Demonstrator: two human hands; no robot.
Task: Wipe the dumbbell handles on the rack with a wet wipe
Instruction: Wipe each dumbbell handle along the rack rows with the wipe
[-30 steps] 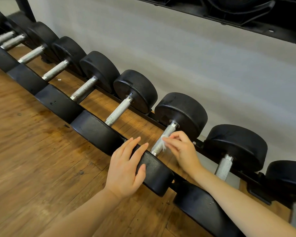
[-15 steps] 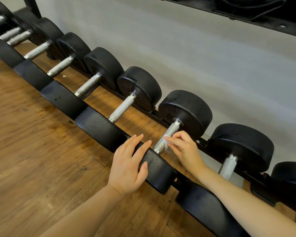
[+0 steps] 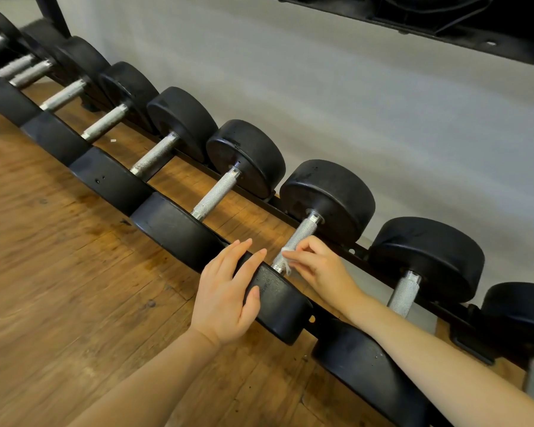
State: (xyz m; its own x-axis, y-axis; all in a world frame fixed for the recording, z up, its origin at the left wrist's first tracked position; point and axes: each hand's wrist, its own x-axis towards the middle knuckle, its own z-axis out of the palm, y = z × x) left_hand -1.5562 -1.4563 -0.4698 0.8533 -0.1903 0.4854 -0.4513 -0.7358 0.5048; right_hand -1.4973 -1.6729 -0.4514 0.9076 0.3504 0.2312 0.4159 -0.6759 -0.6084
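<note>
The right hand [image 3: 318, 269] pinches a small white wipe [image 3: 285, 260] between thumb and fingers [image 3: 299, 255] and presses it on the near end of one knurled steel handle [image 3: 299, 237]. That handle belongs to a dumbbell lying across the rack [image 3: 356, 251], its far head [image 3: 330, 195] toward the wall and its near head [image 3: 278, 300] toward the person. The left hand [image 3: 228, 297] rests on the near head, fingers straight and slightly spread over its top, thumb against its face.

The wipe looks thin, limp and damp; it will likely bunch or tear on the rough knurling, so it is better wrapped round the bar than dragged by an edge. The handle is stiff and grippy, not slippery. The dumbbell is probably heavy and may roll in its cradle, which the left hand on the near head should stop. Further handles lie on both sides of this handle along the rack.
</note>
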